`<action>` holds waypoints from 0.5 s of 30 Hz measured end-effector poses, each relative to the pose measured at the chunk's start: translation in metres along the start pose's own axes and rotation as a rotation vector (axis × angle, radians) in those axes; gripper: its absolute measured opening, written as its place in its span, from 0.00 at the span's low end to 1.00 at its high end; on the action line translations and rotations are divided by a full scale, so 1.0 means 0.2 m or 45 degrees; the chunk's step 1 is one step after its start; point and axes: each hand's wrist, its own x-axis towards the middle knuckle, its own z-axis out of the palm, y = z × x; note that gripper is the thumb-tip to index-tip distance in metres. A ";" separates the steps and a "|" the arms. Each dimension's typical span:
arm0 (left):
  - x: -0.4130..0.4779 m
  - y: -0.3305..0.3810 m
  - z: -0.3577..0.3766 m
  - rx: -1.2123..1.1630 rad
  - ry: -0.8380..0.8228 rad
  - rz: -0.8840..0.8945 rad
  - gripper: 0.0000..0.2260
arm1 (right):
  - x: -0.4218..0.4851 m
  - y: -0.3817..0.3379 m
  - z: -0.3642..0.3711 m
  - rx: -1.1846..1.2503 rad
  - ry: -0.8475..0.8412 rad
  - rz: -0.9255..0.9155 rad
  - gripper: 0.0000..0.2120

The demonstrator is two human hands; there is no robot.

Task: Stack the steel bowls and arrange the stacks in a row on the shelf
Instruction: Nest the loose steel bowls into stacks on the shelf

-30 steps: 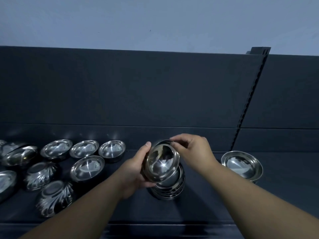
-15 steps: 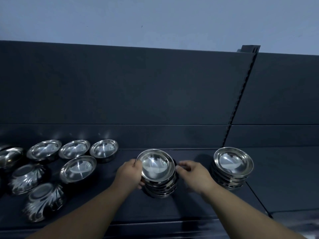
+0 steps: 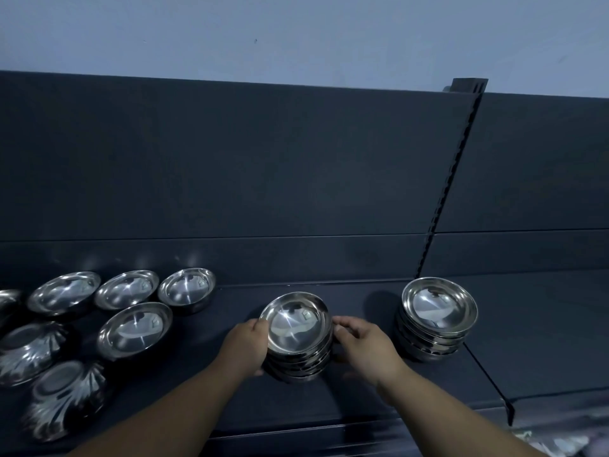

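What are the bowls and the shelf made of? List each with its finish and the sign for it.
Bowls, such as the stack between the hands: polished metal, likely stainless steel; mirror-bright insides throw sharp glints and reflections.
Upturned bowls at left: the same shiny metal, apparently with a pressed petal pattern.
Shelf: dark matte surface, probably painted sheet metal; it shows only dull, soft reflections, so the material stays uncertain.

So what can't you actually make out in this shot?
- Head view: bowl count in the middle stack; both hands cover its sides.
- Bowl at the left edge: cut off by the frame.
- Upside-down patterned bowls: blurred.
- Pale stuff, bottom right: cut off, unidentifiable.
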 end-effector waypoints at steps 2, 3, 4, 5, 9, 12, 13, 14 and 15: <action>0.00 -0.01 0.01 -0.160 -0.059 -0.097 0.11 | -0.01 0.01 0.00 0.018 -0.041 -0.002 0.11; 0.00 -0.01 0.03 -0.232 -0.064 -0.115 0.11 | -0.01 0.02 0.00 0.026 -0.062 -0.004 0.12; -0.01 -0.01 0.04 -0.303 -0.060 -0.122 0.12 | -0.02 0.03 -0.01 0.044 -0.086 -0.008 0.13; 0.00 -0.01 0.06 -0.380 -0.056 -0.133 0.12 | -0.01 0.04 -0.01 0.066 -0.099 -0.028 0.15; 0.00 0.03 0.13 -0.619 -0.191 -0.104 0.10 | 0.02 0.06 -0.05 0.107 -0.031 -0.117 0.19; 0.04 0.03 0.21 -0.654 -0.347 0.014 0.18 | 0.06 0.06 -0.10 0.044 0.019 -0.167 0.25; 0.05 0.04 0.23 -0.655 -0.381 0.054 0.20 | 0.08 0.06 -0.12 0.018 0.031 -0.179 0.26; 0.08 0.03 0.24 -0.647 -0.405 0.081 0.21 | 0.09 0.05 -0.13 0.009 0.042 -0.183 0.26; 0.09 0.04 0.26 -0.652 -0.421 0.099 0.22 | 0.12 0.05 -0.14 -0.001 0.047 -0.192 0.25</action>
